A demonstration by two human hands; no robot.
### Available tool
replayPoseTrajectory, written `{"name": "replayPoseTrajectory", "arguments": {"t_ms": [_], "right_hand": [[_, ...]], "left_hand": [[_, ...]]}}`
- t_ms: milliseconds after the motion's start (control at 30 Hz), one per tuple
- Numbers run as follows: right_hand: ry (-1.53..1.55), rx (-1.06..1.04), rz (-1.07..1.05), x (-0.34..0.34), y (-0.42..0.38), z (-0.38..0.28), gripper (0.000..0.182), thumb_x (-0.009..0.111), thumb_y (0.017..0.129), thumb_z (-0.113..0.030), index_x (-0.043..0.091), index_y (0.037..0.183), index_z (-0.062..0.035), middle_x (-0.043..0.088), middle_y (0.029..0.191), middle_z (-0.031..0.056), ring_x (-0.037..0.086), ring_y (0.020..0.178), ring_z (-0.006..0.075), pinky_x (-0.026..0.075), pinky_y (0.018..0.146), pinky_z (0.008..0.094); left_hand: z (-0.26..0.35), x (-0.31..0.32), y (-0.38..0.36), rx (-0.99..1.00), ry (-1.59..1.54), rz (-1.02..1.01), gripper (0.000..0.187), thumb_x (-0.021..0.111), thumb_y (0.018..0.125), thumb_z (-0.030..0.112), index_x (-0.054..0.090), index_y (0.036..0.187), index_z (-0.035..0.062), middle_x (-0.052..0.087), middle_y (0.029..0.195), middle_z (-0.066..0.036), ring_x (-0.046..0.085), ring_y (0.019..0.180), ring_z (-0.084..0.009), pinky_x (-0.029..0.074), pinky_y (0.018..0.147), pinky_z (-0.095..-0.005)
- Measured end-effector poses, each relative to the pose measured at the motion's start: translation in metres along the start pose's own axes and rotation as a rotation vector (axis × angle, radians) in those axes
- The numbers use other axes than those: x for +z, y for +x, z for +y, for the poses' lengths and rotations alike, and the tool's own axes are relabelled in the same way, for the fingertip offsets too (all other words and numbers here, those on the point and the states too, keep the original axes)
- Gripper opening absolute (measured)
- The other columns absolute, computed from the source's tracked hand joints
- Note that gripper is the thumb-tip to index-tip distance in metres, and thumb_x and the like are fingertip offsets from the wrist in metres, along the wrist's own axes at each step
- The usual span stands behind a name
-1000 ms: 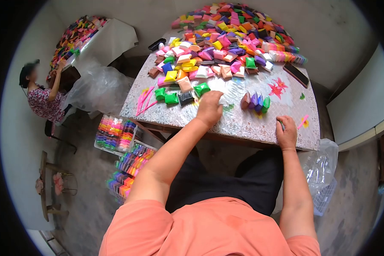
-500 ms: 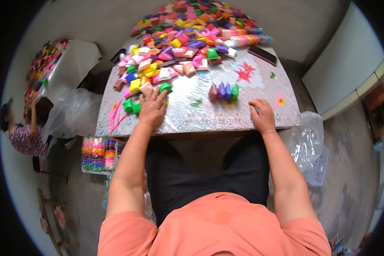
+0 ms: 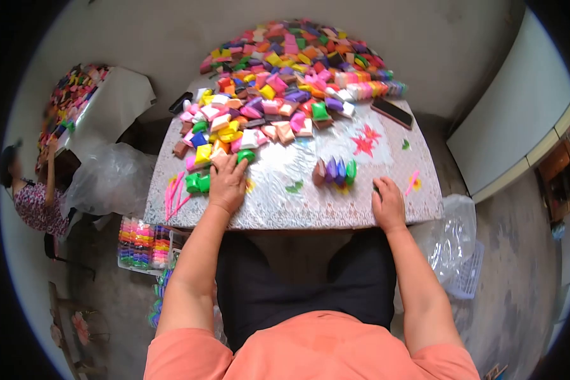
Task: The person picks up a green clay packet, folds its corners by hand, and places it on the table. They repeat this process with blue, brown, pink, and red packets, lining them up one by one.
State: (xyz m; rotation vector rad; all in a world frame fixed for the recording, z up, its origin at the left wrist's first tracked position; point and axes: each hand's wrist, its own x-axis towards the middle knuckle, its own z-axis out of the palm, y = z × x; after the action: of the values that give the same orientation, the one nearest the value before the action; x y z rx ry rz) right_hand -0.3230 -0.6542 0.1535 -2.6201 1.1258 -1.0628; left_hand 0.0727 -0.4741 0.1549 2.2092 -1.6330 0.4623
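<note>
The left hand [image 3: 228, 184] lies palm down at the left part of the near table [image 3: 278, 206], its fingers apart and reaching forward over some small packets. It is open, not closed round anything that shows; what lies under the palm is hidden. A green packet [image 3: 246, 155] sits at its fingertips, a peach packet [image 3: 219, 156] is partly behind the fingers, and two green packets [image 3: 197, 183] lie just left of the hand.

The right hand [image 3: 388, 203] rests near the table's near edge, towards the right, with its fingers loosely bent. A small dark spot shows by the fingertips, but I cannot tell whether the hand holds something.

Between the hands, nearer the right one, four packets [image 3: 334, 171] stand side by side in a short row: brown, purple, blue and green from left to right. A big heap of coloured packets [image 3: 285, 69] covers the far part of the table and runs down its left side. Right of the heap lies a dark phone [image 3: 392, 114]. Pink strips [image 3: 176, 196] lie at the table's left edge, and one pink strip [image 3: 413, 182] is right of the right hand.

On the floor at left, a box [image 3: 145, 245] holds rows of coloured packets. Farther left, a person [image 3: 39, 204] reaches towards another heap [image 3: 76, 95] on a second table [image 3: 117, 101].
</note>
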Motion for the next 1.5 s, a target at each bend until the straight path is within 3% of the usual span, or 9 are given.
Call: {"name": "replayPoseTrajectory", "arguments": {"t_ms": [133, 333, 500, 867, 1000, 1167, 1500], "right_hand": [[-0.007, 0.014, -0.042, 0.001, 0.002, 0.001, 0.033, 0.06, 0.082, -0.013, 0.061, 0.114, -0.0068, 0.056, 0.118, 0.015, 0.052, 0.113, 0.0336, 0.041, 0.099, 0.0437], [-0.069, 0.098, -0.168, -0.002, 0.014, 0.0, 0.024, 0.06, 0.082, -0.014, 0.059, 0.106, -0.0118, 0.056, 0.116, 0.0116, 0.049, 0.115, 0.032, 0.038, 0.098, 0.0458], [-0.025, 0.058, -0.044, 0.007, 0.017, -0.001, 0.021, 0.062, 0.08, -0.011, 0.058, 0.101, -0.0096, 0.057, 0.112, 0.0128, 0.051, 0.11, 0.0331, 0.04, 0.096, 0.0453], [0.055, 0.038, -0.04, 0.005, 0.018, 0.001, 0.025, 0.061, 0.082, -0.009, 0.059, 0.106, -0.0047, 0.057, 0.117, 0.017, 0.054, 0.112, 0.0362, 0.043, 0.097, 0.0432], [0.033, 0.047, -0.035, 0.005, 0.018, -0.002, 0.026, 0.061, 0.081, -0.009, 0.059, 0.106, -0.0043, 0.057, 0.118, 0.0173, 0.053, 0.113, 0.0363, 0.042, 0.099, 0.0436], [0.012, 0.014, -0.013, 0.01, 0.015, 0.008, 0.027, 0.062, 0.079, -0.009, 0.06, 0.105, -0.0042, 0.058, 0.116, 0.0178, 0.053, 0.112, 0.0365, 0.042, 0.099, 0.0446], [0.023, 0.033, 0.004, 0.003, 0.019, 0.0, 0.026, 0.063, 0.078, -0.01, 0.061, 0.104, -0.0065, 0.057, 0.114, 0.0153, 0.054, 0.11, 0.0344, 0.042, 0.097, 0.0438]], "left_hand": [[-0.002, 0.0, 0.0, -0.016, -0.025, 0.015, 0.045, 0.059, 0.086, 0.022, 0.055, 0.131, 0.0167, 0.048, 0.141, -0.013, 0.041, 0.133, -0.0294, 0.027, 0.108, -0.0519], [-0.005, 0.004, -0.003, -0.014, -0.063, 0.073, 0.043, 0.06, 0.085, 0.019, 0.057, 0.128, 0.0144, 0.051, 0.137, -0.013, 0.045, 0.13, -0.0297, 0.031, 0.105, -0.05], [-0.004, 0.001, -0.002, -0.006, -0.08, 0.085, 0.042, 0.06, 0.084, 0.016, 0.058, 0.126, 0.0127, 0.053, 0.133, -0.013, 0.046, 0.127, -0.0299, 0.033, 0.102, -0.049], [-0.002, -0.004, -0.001, -0.009, -0.091, 0.07, 0.046, 0.064, 0.081, 0.016, 0.057, 0.126, 0.0112, 0.053, 0.132, -0.014, 0.05, 0.123, -0.0319, 0.038, 0.098, -0.0499], [0.002, -0.008, -0.001, 0.009, -0.097, 0.113, 0.043, 0.064, 0.079, 0.012, 0.06, 0.121, 0.0091, 0.055, 0.127, -0.014, 0.052, 0.118, -0.033, 0.043, 0.091, -0.044], [0.003, -0.014, -0.001, -0.011, -0.14, 0.082, 0.048, 0.067, 0.075, 0.012, 0.059, 0.122, 0.008, 0.055, 0.125, -0.015, 0.051, 0.118, -0.0355, 0.042, 0.092, -0.044], [0.002, -0.009, -0.005, -0.03, -0.081, 0.078, 0.054, 0.073, 0.072, 0.018, 0.058, 0.123, 0.0078, 0.054, 0.127, -0.014, 0.05, 0.121, -0.0322, 0.04, 0.095, -0.0441]]}}
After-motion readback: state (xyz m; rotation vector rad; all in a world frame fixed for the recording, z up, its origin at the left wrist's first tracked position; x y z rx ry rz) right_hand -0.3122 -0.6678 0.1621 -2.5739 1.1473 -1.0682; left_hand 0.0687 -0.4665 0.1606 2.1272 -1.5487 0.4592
